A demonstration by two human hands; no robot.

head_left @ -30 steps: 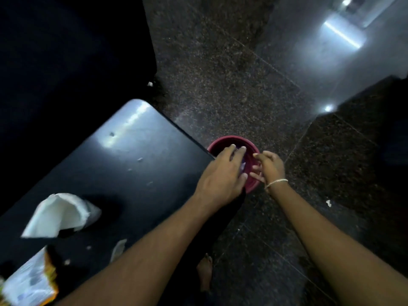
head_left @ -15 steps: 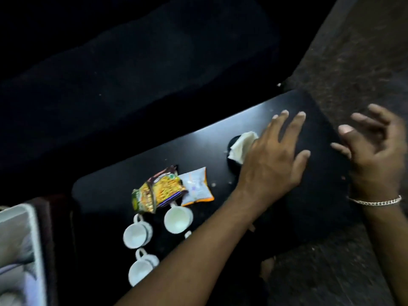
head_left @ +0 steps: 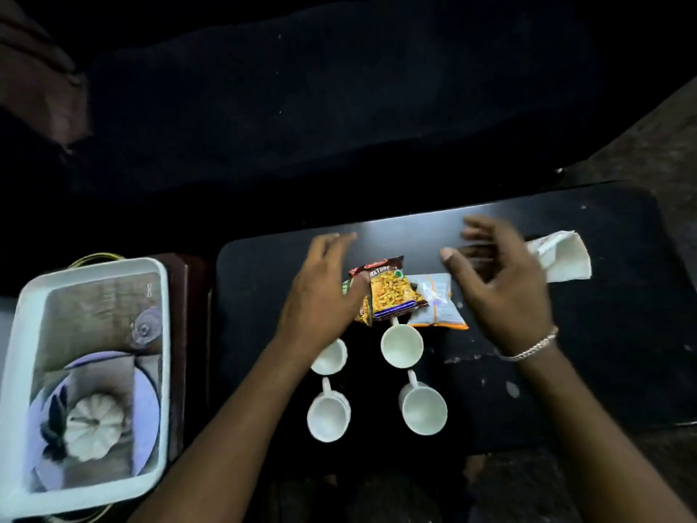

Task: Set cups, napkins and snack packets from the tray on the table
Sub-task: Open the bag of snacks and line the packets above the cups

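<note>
Several white cups stand on the black table (head_left: 603, 334): one (head_left: 401, 345) just below the packets, two nearer me (head_left: 328, 417) (head_left: 424, 409), and one (head_left: 332, 359) partly under my left wrist. A yellow snack packet (head_left: 392, 292) overlaps a white-and-orange packet (head_left: 437, 307). My left hand (head_left: 324, 288) lies flat with its thumb at the yellow packet's left edge. Blurred and with spread fingers, my right hand (head_left: 501, 292) hovers between the packets and a crumpled white napkin (head_left: 562, 258).
A white tray (head_left: 22, 334) sits left of the table on a dark stand, with a clear glass (head_left: 145, 328) and a white pumpkin-shaped object (head_left: 94, 428) in it. Another person's hand (head_left: 37, 77) shows at the top left. Dark stone floor lies to the right.
The view swung from a red bowl on the floor back to the table. Both hands moved from the table's right end and napkin leftward to the packets.
</note>
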